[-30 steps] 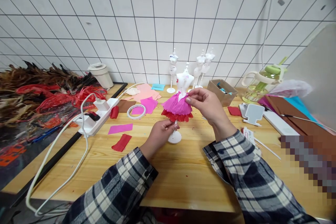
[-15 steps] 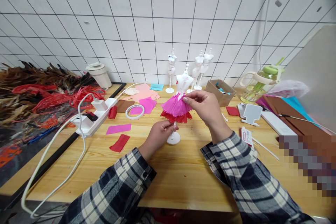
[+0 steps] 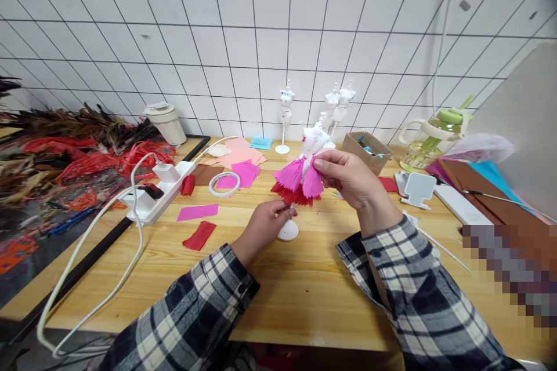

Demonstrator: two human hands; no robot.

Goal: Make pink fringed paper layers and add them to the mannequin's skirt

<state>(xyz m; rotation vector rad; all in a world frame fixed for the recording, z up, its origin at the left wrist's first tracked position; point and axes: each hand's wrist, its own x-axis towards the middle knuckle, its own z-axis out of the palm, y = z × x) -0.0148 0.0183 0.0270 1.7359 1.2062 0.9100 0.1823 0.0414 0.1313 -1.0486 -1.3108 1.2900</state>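
Note:
A small white mannequin (image 3: 314, 139) on a thin stand with a round base (image 3: 288, 231) wears a pink paper skirt (image 3: 292, 173) over a red fringe (image 3: 295, 196). It leans to the right. My left hand (image 3: 265, 223) pinches the stand's post just under the skirt. My right hand (image 3: 348, 178) pinches the pink paper at the mannequin's waist, fingers closed on it. Both sleeves are dark plaid.
Two more white mannequins (image 3: 286, 105) stand by the tiled wall. A tape ring (image 3: 225, 184), pink and red paper scraps (image 3: 199, 212), a white power strip (image 3: 161, 190), a cardboard box (image 3: 368, 152), a green-lidded bottle (image 3: 435, 133) and feathers (image 3: 65, 151) lie around the wooden table (image 3: 304, 290).
The mannequin has tilted to the right and the pink skirt has parted into two flaps. My right hand moved slightly down and right at the waist; my left hand stayed on the post.

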